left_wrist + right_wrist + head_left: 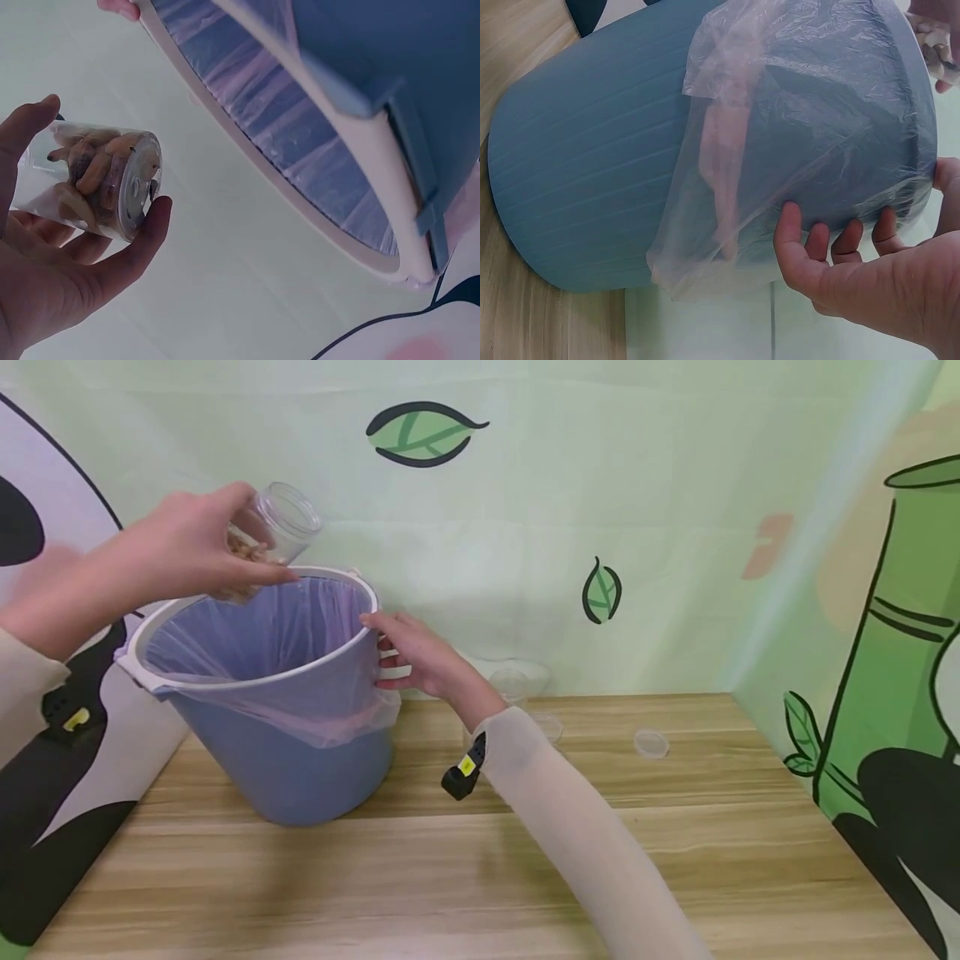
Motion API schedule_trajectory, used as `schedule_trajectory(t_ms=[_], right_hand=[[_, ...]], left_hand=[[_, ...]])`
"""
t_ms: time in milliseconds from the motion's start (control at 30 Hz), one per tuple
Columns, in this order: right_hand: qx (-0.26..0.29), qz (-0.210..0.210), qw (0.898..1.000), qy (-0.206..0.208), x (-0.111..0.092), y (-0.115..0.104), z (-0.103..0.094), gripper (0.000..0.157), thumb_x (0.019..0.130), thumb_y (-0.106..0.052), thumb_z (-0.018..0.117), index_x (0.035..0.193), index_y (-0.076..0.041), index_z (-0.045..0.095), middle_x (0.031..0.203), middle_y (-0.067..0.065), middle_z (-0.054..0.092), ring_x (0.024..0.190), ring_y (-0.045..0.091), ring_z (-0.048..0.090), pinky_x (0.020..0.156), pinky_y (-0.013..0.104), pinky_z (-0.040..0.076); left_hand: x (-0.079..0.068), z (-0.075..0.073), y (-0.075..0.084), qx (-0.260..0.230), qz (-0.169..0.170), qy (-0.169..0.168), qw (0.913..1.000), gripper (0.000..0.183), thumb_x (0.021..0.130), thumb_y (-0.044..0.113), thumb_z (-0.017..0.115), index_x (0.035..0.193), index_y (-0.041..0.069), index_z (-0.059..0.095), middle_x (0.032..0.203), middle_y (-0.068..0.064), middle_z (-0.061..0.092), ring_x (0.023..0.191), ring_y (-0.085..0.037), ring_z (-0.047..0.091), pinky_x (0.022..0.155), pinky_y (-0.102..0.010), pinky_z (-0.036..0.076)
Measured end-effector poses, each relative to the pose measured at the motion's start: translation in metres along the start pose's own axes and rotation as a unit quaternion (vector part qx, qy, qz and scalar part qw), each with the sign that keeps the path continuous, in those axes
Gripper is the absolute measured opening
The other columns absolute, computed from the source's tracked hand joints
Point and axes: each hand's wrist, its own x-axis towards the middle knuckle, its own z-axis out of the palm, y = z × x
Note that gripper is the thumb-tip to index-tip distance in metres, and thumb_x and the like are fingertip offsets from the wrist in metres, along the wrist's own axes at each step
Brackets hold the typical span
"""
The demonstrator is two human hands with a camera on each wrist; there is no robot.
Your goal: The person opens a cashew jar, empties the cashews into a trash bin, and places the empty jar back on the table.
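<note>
My left hand [187,543] grips a clear plastic jar [288,518], held tilted above the bin with its uncapped mouth up and to the right. Tan-brown, nut-like pieces [97,169] fill its lower part in the left wrist view. Below it, a blue trash can [300,777] leans on the wooden table, its white rim [225,683] tipped towards the left. A thin, pinkish see-through bag [322,714] lines the can and folds down over its outside. My right hand [423,652] holds the can's right side, thumb at the rim, fingers along the outer wall.
A round clear lid [651,743] lies on the wooden table [450,893] to the right. Another clear lid [550,727] and a clear container [510,683] are partly hidden behind my right forearm. A printed cloth [495,568] with leaves hangs at the back.
</note>
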Motion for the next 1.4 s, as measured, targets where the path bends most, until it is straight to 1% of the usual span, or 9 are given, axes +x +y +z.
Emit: schedule_trajectory(t_ms=[167,333,433,567,700,900,967,1200,1400], right_hand=[[-0.009,0.012,1.000,-0.012,0.001,-0.005,0.002,0.040,0.100,-0.043,0.059,0.124,-0.011,0.053,0.125,0.015,0.055,0.102,0.028,0.061,0.089,0.047,0.058],[-0.051,0.023,0.998,-0.029,-0.002,-0.016,0.005,0.053,0.099,-0.046,0.059,0.135,-0.008,0.051,0.129,0.015,0.056,0.109,0.034,0.062,0.089,0.049,0.057],[-0.058,0.029,0.998,-0.026,-0.004,-0.019,0.006,0.049,0.099,-0.043,0.059,0.131,-0.007,0.052,0.128,0.016,0.057,0.107,0.034,0.063,0.089,0.050,0.057],[-0.033,0.037,0.999,-0.017,-0.004,-0.018,0.004,0.037,0.100,-0.035,0.060,0.123,-0.007,0.053,0.127,0.016,0.057,0.106,0.035,0.063,0.086,0.052,0.058],[-0.023,0.033,0.999,-0.009,-0.004,-0.018,0.003,0.035,0.100,-0.033,0.061,0.120,-0.007,0.053,0.127,0.014,0.057,0.109,0.034,0.062,0.084,0.053,0.059],[-0.013,0.023,1.000,0.010,-0.002,-0.016,0.006,0.035,0.099,-0.034,0.064,0.117,-0.007,0.052,0.118,0.009,0.057,0.105,0.033,0.063,0.080,0.053,0.059],[-0.008,0.022,1.000,0.016,-0.002,-0.014,0.008,0.036,0.099,-0.035,0.065,0.119,-0.008,0.051,0.119,0.009,0.056,0.107,0.034,0.063,0.079,0.053,0.060],[0.001,0.027,0.999,0.023,-0.003,-0.011,0.014,0.039,0.098,-0.035,0.065,0.124,-0.010,0.050,0.125,0.007,0.054,0.114,0.036,0.061,0.081,0.054,0.059],[-0.003,0.029,0.999,0.034,-0.002,-0.010,0.017,0.039,0.098,-0.037,0.065,0.124,-0.011,0.049,0.126,0.006,0.054,0.114,0.035,0.060,0.079,0.052,0.060]], left_hand=[[0.006,-0.004,-0.009,0.022,-0.003,-0.021,0.9995,0.077,0.087,0.037,0.081,0.136,-0.005,0.039,0.129,-0.034,0.055,0.087,-0.038,0.068,0.060,-0.038,0.061],[0.011,-0.005,-0.018,0.057,0.011,-0.034,0.9977,0.071,0.088,0.031,0.080,0.133,-0.006,0.040,0.127,-0.036,0.056,0.085,-0.036,0.070,0.061,-0.039,0.061],[0.014,-0.005,-0.021,0.062,0.016,-0.045,0.9969,0.070,0.089,0.031,0.080,0.133,-0.006,0.041,0.126,-0.036,0.056,0.083,-0.034,0.070,0.060,-0.037,0.061],[0.021,-0.007,-0.024,0.073,0.016,-0.074,0.9944,0.068,0.087,0.032,0.081,0.130,-0.005,0.043,0.124,-0.034,0.059,0.080,-0.028,0.069,0.059,-0.035,0.060],[0.025,-0.009,-0.028,0.087,0.016,-0.101,0.9910,0.070,0.085,0.033,0.083,0.129,-0.005,0.043,0.121,-0.033,0.061,0.078,-0.025,0.069,0.058,-0.035,0.060],[0.031,-0.011,-0.038,0.159,0.041,-0.109,0.9804,0.067,0.085,0.033,0.082,0.127,-0.004,0.045,0.116,-0.031,0.064,0.086,-0.033,0.067,0.066,-0.045,0.057],[0.031,-0.011,-0.041,0.182,0.047,-0.107,0.9763,0.066,0.085,0.032,0.082,0.126,-0.004,0.046,0.114,-0.031,0.065,0.091,-0.038,0.065,0.069,-0.049,0.055],[0.032,-0.012,-0.051,0.238,0.036,-0.120,0.9631,0.073,0.083,0.039,0.082,0.130,-0.003,0.046,0.118,-0.034,0.062,0.099,-0.051,0.063,0.071,-0.060,0.053],[0.037,-0.020,-0.056,0.268,0.051,-0.127,0.9538,0.074,0.083,0.039,0.081,0.132,-0.005,0.045,0.115,-0.036,0.064,0.096,-0.052,0.065,0.068,-0.060,0.054]])
